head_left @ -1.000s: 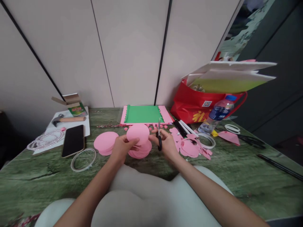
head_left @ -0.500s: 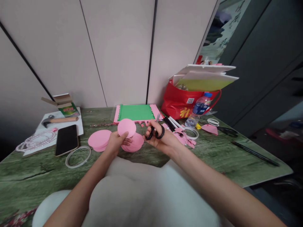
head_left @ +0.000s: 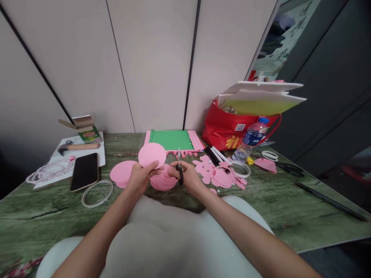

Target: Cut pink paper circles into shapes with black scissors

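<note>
The left hand (head_left: 139, 177) pinches one pink paper circle (head_left: 152, 155) near the worktop's (head_left: 290, 208) front edge; the right hand (head_left: 189, 177) grips one pair of scissors (head_left: 181, 176). Two pink piles (head_left: 164, 181) lie nearby, one phone (head_left: 84, 172) toward the left edge, one bottle (head_left: 251, 139) toward the far right corner

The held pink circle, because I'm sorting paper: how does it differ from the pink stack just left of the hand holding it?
The held pink circle is raised in the left hand, while the pink stack lies on the table. The circle is tilted up and looks nearly round; the stack lies flat and looks more oval. The stack shows layered edges; the circle shows one face. Both are pink.
</note>
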Demonstrator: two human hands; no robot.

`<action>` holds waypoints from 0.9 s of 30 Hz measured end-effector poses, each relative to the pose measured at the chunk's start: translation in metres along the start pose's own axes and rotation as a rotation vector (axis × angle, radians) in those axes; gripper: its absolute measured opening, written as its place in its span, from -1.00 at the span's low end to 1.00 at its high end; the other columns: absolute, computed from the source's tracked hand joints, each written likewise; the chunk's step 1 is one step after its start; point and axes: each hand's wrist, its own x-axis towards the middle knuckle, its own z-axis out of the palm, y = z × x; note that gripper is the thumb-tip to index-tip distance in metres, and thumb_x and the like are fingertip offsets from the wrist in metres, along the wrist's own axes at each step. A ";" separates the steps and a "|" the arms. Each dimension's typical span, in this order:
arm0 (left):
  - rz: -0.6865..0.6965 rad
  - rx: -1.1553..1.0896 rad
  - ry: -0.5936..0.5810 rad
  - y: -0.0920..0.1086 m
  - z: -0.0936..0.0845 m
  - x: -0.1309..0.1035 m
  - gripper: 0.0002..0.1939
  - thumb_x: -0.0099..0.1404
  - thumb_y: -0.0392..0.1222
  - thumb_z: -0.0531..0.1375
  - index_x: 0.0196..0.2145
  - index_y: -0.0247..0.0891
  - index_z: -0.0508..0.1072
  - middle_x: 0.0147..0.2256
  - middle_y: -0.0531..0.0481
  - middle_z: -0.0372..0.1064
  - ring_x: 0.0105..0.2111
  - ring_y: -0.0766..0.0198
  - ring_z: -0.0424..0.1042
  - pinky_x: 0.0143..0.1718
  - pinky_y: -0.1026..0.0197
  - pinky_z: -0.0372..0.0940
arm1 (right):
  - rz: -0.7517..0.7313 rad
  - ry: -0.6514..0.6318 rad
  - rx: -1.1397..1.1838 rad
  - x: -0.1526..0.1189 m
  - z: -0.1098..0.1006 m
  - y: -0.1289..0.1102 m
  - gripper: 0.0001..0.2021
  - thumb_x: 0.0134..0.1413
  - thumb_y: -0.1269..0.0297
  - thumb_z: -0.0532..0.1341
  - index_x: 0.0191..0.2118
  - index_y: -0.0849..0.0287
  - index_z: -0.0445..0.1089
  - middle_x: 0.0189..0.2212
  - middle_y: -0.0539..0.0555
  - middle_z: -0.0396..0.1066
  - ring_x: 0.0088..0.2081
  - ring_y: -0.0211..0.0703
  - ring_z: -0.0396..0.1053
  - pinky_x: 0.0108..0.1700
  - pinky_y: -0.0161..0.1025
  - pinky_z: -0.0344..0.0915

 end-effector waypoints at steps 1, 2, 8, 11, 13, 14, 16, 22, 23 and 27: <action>-0.008 0.012 -0.008 -0.001 0.000 -0.001 -0.74 -0.11 -0.35 0.32 -0.38 -0.46 0.48 -0.43 -0.16 0.50 -0.53 0.27 0.46 -0.58 0.32 0.34 | -0.012 0.006 -0.002 0.001 -0.001 0.001 -0.63 -0.47 0.20 0.41 -0.41 0.19 0.36 -0.69 -0.10 0.33 -0.59 -0.27 0.32 -0.49 -0.33 0.22; -0.023 0.030 -0.019 -0.001 0.001 -0.002 -0.74 -0.13 -0.34 0.33 -0.39 -0.47 0.49 -0.46 -0.15 0.49 -0.55 0.26 0.45 -0.60 0.31 0.34 | -0.022 0.010 -0.004 0.002 -0.002 0.001 -0.63 -0.45 0.19 0.40 -0.40 0.18 0.36 -0.67 -0.10 0.33 -0.58 -0.27 0.32 -0.48 -0.33 0.22; -0.084 0.143 -0.082 -0.003 0.007 -0.006 -0.74 -0.19 -0.27 0.38 -0.47 -0.46 0.53 -0.56 -0.12 0.48 -0.61 0.26 0.41 -0.63 0.29 0.32 | -0.082 0.039 -0.006 0.009 -0.010 -0.002 -0.68 -0.42 0.21 0.40 -0.46 0.18 0.34 -0.64 -0.12 0.26 -0.58 -0.34 0.22 -0.50 -0.36 0.15; -0.016 0.124 -0.012 0.001 0.006 -0.003 -0.75 -0.06 -0.10 0.32 -0.49 -0.38 0.52 -0.56 -0.06 0.45 -0.60 0.27 0.40 -0.61 0.27 0.32 | -0.106 0.078 0.009 0.010 -0.016 -0.002 -0.70 -0.37 0.22 0.39 -0.44 0.18 0.33 -0.63 -0.12 0.24 -0.57 -0.35 0.19 -0.49 -0.37 0.15; 0.058 0.111 0.125 0.003 0.003 0.000 -0.73 -0.02 -0.04 0.28 -0.56 -0.36 0.48 -0.58 -0.04 0.42 -0.58 0.28 0.39 -0.61 0.28 0.30 | -0.111 0.096 0.022 0.011 -0.020 -0.002 -0.69 -0.36 0.20 0.39 -0.43 0.18 0.34 -0.59 -0.10 0.27 -0.54 -0.33 0.22 -0.46 -0.35 0.18; 0.096 0.117 0.190 0.003 0.002 0.001 -0.73 -0.02 -0.05 0.28 -0.60 -0.36 0.46 -0.58 -0.03 0.41 -0.57 0.29 0.39 -0.61 0.29 0.29 | -0.111 0.102 0.027 0.011 -0.021 -0.002 -0.69 -0.35 0.19 0.38 -0.42 0.18 0.34 -0.58 -0.09 0.29 -0.53 -0.32 0.23 -0.44 -0.34 0.19; 0.158 0.133 0.240 0.003 -0.001 0.002 -0.79 -0.09 -0.14 0.32 -0.55 -0.35 0.45 -0.52 0.00 0.41 -0.55 0.33 0.38 -0.57 0.31 0.29 | -0.108 0.108 0.033 0.010 -0.023 -0.002 -0.69 -0.35 0.18 0.38 -0.42 0.18 0.34 -0.56 -0.07 0.32 -0.52 -0.30 0.25 -0.43 -0.32 0.21; 0.154 0.092 0.089 0.002 0.001 0.000 -0.68 -0.10 -0.17 0.33 -0.36 -0.32 0.39 -0.57 0.11 0.36 -0.59 0.40 0.34 -0.53 0.34 0.27 | -0.124 0.110 0.056 0.010 -0.025 0.001 -0.69 -0.35 0.18 0.39 -0.41 0.19 0.36 -0.55 -0.06 0.33 -0.50 -0.30 0.27 -0.42 -0.32 0.21; 0.128 0.096 0.082 0.003 0.001 0.000 -0.71 -0.01 -0.08 0.28 -0.39 -0.34 0.40 -0.62 0.11 0.33 -0.63 0.41 0.31 -0.56 0.34 0.25 | -0.126 0.109 0.059 0.010 -0.025 0.002 -0.69 -0.34 0.19 0.38 -0.41 0.19 0.36 -0.54 -0.06 0.33 -0.50 -0.30 0.27 -0.42 -0.32 0.21; 0.066 0.160 -0.024 0.004 0.004 -0.003 -0.62 0.09 0.08 0.16 -0.42 -0.36 0.45 -0.59 0.03 0.37 -0.61 0.35 0.33 -0.59 0.31 0.23 | -0.115 0.082 0.043 0.009 -0.024 0.001 -0.70 -0.32 0.19 0.38 -0.40 0.19 0.36 -0.56 -0.07 0.32 -0.52 -0.31 0.27 -0.46 -0.34 0.17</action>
